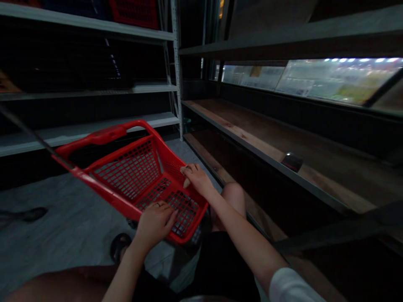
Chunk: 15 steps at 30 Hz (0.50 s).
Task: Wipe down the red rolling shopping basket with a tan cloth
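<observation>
A red plastic shopping basket [132, 167] with a red handle tilts toward me on the floor, its inside bare. My left hand [155, 221] grips the basket's near rim, fingers curled over the edge, a ring on one finger. My right hand [195, 176] holds the right side rim, fingers bent over it. My knees and a dark sandal show below.
Grey metal shelving [94, 90] stands at left and behind. Wooden shelves [283, 138] run along the right, with a small dark shiny object [292, 161] on one. A lit display [330, 79] glows at upper right. A dark object [30, 214] lies on the grey floor.
</observation>
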Each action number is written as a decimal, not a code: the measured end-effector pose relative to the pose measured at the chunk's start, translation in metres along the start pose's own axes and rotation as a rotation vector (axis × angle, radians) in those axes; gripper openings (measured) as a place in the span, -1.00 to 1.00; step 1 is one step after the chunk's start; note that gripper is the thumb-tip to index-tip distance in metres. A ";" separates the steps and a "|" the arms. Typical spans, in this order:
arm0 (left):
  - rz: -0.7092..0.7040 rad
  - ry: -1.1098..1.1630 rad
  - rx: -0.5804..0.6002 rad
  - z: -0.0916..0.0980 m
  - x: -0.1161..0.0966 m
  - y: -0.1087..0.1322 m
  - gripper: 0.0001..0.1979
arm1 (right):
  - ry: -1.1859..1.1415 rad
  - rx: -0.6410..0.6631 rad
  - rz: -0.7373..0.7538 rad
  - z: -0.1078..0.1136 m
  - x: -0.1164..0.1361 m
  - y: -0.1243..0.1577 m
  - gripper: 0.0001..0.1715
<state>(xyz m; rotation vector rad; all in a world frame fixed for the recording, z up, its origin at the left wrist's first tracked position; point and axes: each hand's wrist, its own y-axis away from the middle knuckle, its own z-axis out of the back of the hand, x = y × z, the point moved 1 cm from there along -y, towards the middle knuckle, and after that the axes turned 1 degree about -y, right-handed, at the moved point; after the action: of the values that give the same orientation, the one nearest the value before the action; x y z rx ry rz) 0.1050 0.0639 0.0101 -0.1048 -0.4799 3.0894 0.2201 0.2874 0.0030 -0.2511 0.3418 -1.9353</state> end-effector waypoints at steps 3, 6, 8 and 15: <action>0.041 0.080 0.067 0.010 0.020 0.006 -0.72 | -0.053 -0.052 -0.064 -0.001 0.018 0.005 -0.42; 0.157 0.153 0.094 0.028 0.033 0.022 -0.73 | -0.093 -0.070 -0.087 -0.001 0.045 0.012 -0.35; 0.248 0.203 0.106 0.039 0.026 0.038 -0.68 | -0.101 -0.043 -0.064 0.000 0.065 0.019 -0.38; 0.449 0.207 0.236 0.037 -0.031 0.080 -0.57 | -0.011 0.102 0.217 0.000 0.099 0.003 -0.77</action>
<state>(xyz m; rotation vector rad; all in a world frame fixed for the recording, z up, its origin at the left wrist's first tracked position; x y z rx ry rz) 0.1335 -0.0241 0.0227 -0.5988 -0.0889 3.4777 0.1854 0.1944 0.0036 -0.1507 0.2516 -1.7313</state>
